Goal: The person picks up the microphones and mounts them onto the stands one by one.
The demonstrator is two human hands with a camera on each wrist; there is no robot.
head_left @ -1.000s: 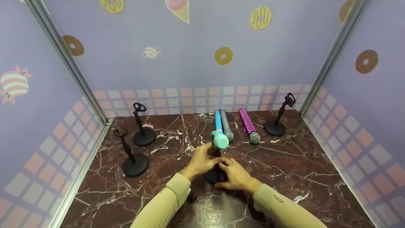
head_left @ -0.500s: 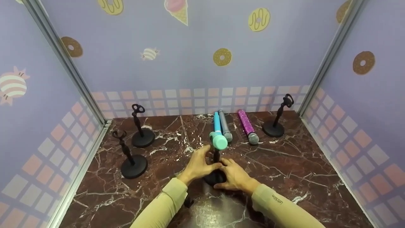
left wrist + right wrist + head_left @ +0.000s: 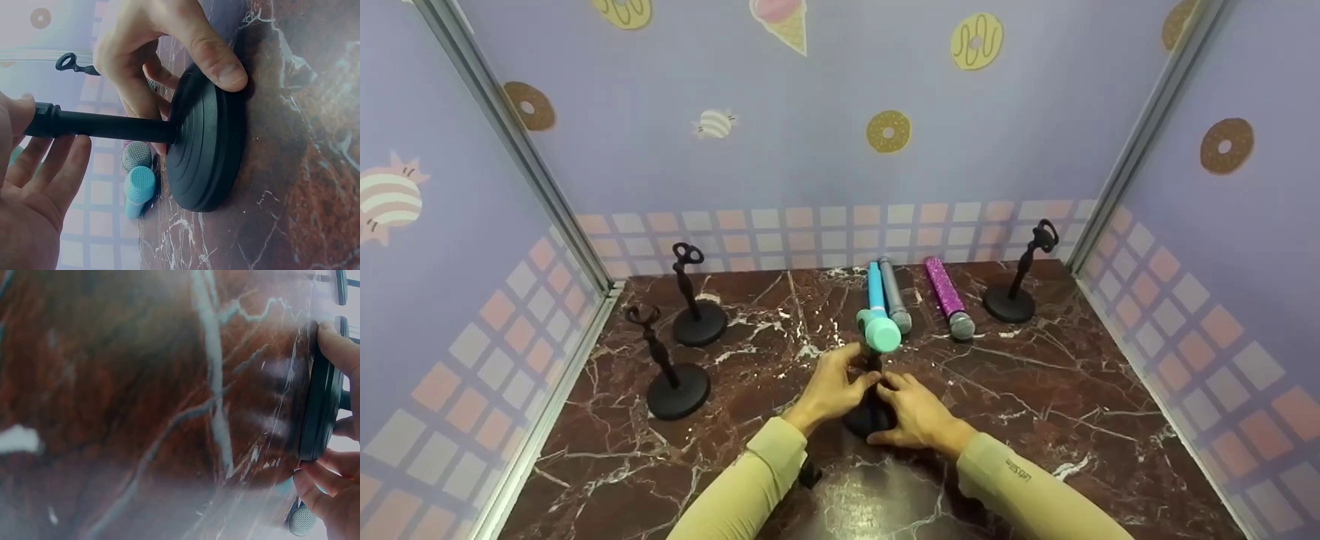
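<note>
A mint-green microphone (image 3: 883, 334) sits in the holder atop a black desktop microphone stand (image 3: 864, 424), its rounded end toward me. My left hand (image 3: 831, 386) holds the stand's upright pole, thumb on one side and fingers on the other; the left wrist view shows this grip on the pole (image 3: 112, 125). Lower down, my right hand (image 3: 916, 414) grips the rim of the round base (image 3: 205, 152), thumb on the near edge. In the right wrist view the base (image 3: 319, 408) appears edge-on between the thumb and fingers. The holder itself is mostly hidden behind the microphone.
Two bare black stands (image 3: 679, 391) (image 3: 700, 324) are on the left, another stand (image 3: 1009, 303) at the back right. A blue microphone (image 3: 876, 289), a grey microphone (image 3: 894, 296) and a glittery purple microphone (image 3: 946, 292) lie near the back wall. Patterned walls enclose the marbled tabletop (image 3: 1035, 420).
My left thumb shifts slightly on the pole. Both hands keep their places at the stand, and the microphones and other stands stay put.
</note>
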